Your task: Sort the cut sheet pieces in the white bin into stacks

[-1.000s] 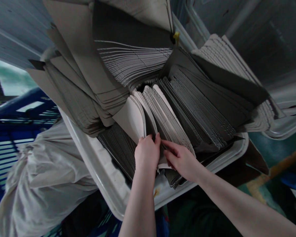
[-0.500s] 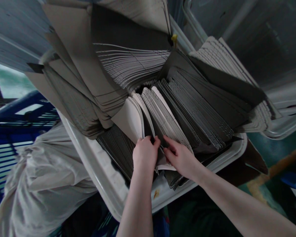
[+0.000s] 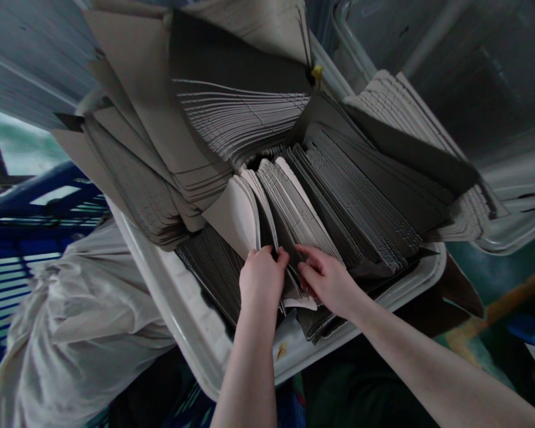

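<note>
My left hand (image 3: 263,279) is closed on a small bunch of thin grey sheets (image 3: 245,205), which bend upward from its grip, pale on one face. Close beside it, my right hand (image 3: 327,282) has its fingers curled at the near edge of a darker grey sheet (image 3: 285,238) next to the bunch. Its fingertips are partly hidden by the sheet and the hand. A stack of pale-edged sheets (image 3: 298,208) stands just beyond my right fingers. All of these sit in a white plastic tub (image 3: 160,303).
Dark sheet stacks (image 3: 356,196) fill the tub's right side, and fanned grey sheets (image 3: 147,119) lean over its left and back. A blue crate (image 3: 4,249) and pale cloth (image 3: 93,309) are at left. Another light bin (image 3: 512,232) stands at right.
My right hand has shifted slightly, its thumb and fingers curling a little differently at the sheet's edge. My left hand keeps its grip in the same place.
</note>
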Demonstrator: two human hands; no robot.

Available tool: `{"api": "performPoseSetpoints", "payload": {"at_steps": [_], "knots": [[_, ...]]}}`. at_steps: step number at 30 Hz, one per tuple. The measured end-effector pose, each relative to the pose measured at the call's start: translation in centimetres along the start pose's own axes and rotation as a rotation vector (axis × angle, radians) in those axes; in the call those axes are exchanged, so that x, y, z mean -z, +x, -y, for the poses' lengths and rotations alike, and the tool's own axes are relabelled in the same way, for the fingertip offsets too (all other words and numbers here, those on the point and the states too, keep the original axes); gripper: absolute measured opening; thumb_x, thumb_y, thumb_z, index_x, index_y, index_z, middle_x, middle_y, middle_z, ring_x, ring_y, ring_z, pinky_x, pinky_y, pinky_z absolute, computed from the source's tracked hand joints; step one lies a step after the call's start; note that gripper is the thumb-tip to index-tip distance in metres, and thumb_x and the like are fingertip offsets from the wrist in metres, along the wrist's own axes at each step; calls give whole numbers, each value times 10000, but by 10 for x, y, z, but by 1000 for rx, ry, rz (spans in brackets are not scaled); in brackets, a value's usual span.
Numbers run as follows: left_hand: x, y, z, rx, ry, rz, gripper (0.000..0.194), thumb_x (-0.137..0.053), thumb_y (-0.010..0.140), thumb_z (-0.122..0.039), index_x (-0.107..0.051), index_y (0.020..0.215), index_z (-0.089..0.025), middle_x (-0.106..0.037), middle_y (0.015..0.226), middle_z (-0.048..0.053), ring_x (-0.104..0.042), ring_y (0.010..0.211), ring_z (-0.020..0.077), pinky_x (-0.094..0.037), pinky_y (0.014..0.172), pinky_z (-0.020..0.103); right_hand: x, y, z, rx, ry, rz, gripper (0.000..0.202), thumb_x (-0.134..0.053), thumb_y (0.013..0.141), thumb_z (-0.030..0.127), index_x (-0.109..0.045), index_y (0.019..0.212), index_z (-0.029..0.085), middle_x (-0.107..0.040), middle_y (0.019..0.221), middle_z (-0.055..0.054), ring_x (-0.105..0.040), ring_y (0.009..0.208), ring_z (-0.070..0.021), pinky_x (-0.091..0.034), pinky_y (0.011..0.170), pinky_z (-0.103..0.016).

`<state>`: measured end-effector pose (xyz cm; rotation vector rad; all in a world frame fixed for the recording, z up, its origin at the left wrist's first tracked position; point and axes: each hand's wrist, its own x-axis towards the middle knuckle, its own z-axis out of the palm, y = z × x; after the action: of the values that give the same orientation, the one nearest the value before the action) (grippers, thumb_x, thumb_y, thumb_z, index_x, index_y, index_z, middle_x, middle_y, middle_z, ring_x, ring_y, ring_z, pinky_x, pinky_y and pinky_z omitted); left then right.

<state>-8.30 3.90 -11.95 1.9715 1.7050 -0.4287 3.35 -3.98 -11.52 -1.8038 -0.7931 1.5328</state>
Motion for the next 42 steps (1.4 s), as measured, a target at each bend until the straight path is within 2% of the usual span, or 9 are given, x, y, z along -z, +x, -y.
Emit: {"api": "performPoseSetpoints", "payload": {"at_steps": [8, 17, 22, 24, 26, 29, 32, 38, 42], "knots": [[0, 0, 3, -10, 9, -16, 414, -306, 877, -438, -648, 843, -208, -656, 812, 102, -630, 730, 258, -423, 593, 320, -3, 0, -2, -3, 19, -13, 403, -460, 879, 283, -485, 1280, 250, -547, 631, 36, -491, 510, -97, -401, 504, -220], [0, -1, 5, 11, -2, 3, 427, -309, 879, -452, -658, 885, -205, -663, 845, 108, -631, 772, 244, -437, 634, 308, -3, -1, 4, -139, 233, 112, 501, -460, 873, 325, -367, 1359, 243, -545, 587, 45, -445, 415, -96, -365, 376, -200], [1, -3, 7, 13, -20, 2, 429, -313, 883, -456, -662, 899, -206, -664, 847, 106, -633, 786, 238, -445, 666, 305, -7, 5, 6, -179, 300, 185, 397, -433, 880, 333, -466, 1256, 207, -527, 573, 43, -436, 409, -89, -354, 382, -195], [1, -4, 9, 24, -33, 6, 428, -323, 882, -461, -666, 902, -206, -666, 851, 109, -634, 790, 240, -447, 670, 307, -10, 8, 5, -174, 234, 214, 377, -411, 890, 337, -481, 1236, 206, -518, 569, 42, -430, 397, -92, -337, 376, -199], [0, -5, 11, 25, -69, 16, 440, -326, 883, -479, -671, 931, -210, -671, 866, 110, -637, 804, 238, -451, 687, 308, -12, 10, 6, -113, 74, 178, 361, -410, 897, 334, -486, 1225, 203, -543, 592, 30, -453, 416, -99, -347, 407, -209], [0, -5, 16, -8, -150, 9, 474, -310, 888, -518, -665, 1019, -232, -678, 923, 106, -639, 849, 230, -456, 736, 308, -15, 12, 7, 47, -235, 71, 296, -442, 899, 355, -560, 1109, 182, -627, 719, -33, -558, 581, -131, -388, 545, -231], [-1, -6, 20, -30, -194, 4, 501, -297, 890, -541, -657, 1066, -240, -679, 955, 105, -635, 890, 233, -459, 768, 310, -15, 16, 8, 126, -418, 51, 288, -419, 916, 389, -607, 973, 179, -660, 828, -75, -599, 739, -164, -377, 626, -243], [-6, -8, 23, -20, -225, -24, 483, -341, 886, -529, -628, 1144, -238, -657, 1061, 103, -624, 948, 228, -460, 824, 311, -12, 23, 1, 112, -451, 45, 271, -419, 920, 375, -582, 839, 175, -629, 730, -40, -540, 632, -132, -308, 548, -227], [-7, -8, 22, -17, -232, -22, 490, -333, 886, -534, -631, 1141, -241, -659, 1041, 101, -621, 951, 228, -458, 830, 309, -10, 25, -2, 133, -380, 58, 259, -432, 914, 350, -555, 768, 175, -591, 670, -11, -512, 608, -119, -296, 539, -221]]}}
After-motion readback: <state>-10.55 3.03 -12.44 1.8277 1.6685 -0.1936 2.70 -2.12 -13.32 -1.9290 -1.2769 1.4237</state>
